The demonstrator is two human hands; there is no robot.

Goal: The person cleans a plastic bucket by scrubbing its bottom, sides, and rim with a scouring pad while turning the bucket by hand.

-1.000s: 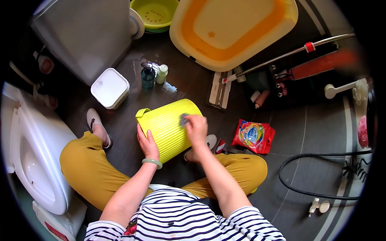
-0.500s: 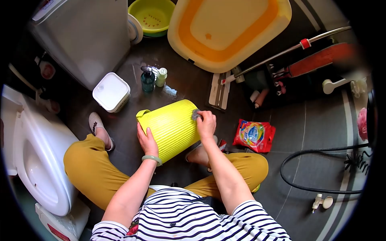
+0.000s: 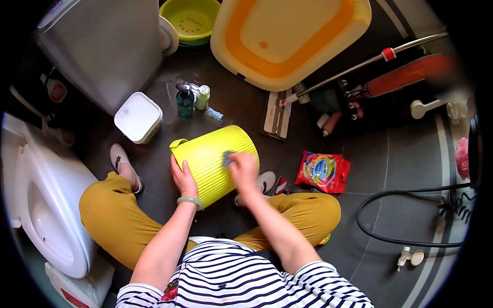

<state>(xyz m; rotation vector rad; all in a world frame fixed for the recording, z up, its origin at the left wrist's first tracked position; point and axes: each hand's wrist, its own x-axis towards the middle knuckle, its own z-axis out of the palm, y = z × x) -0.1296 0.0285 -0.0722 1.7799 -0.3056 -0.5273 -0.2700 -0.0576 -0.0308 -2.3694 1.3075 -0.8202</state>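
A bright yellow ribbed bucket lies tilted on its side between my knees, a tab-like handle at its upper left. My left hand, a pale green bangle at the wrist, grips the bucket's left end. Pinched in my right hand is a small grey scrubber, pressed against the ribbed side. Motion blurs that hand slightly, and my fingers partly cover the scrubber. The bucket's inside is hidden from view.
Beyond the bucket stand a lidded white tub, a dark pump bottle and a pale green bottle. A red packet lies at right, near a black hose. The toilet is at left; a large basin leans behind.
My right hand has slid the scrubber leftward across the bucket, from its right end to the middle of the side. My left hand keeps its hold, and the view has shifted slightly.
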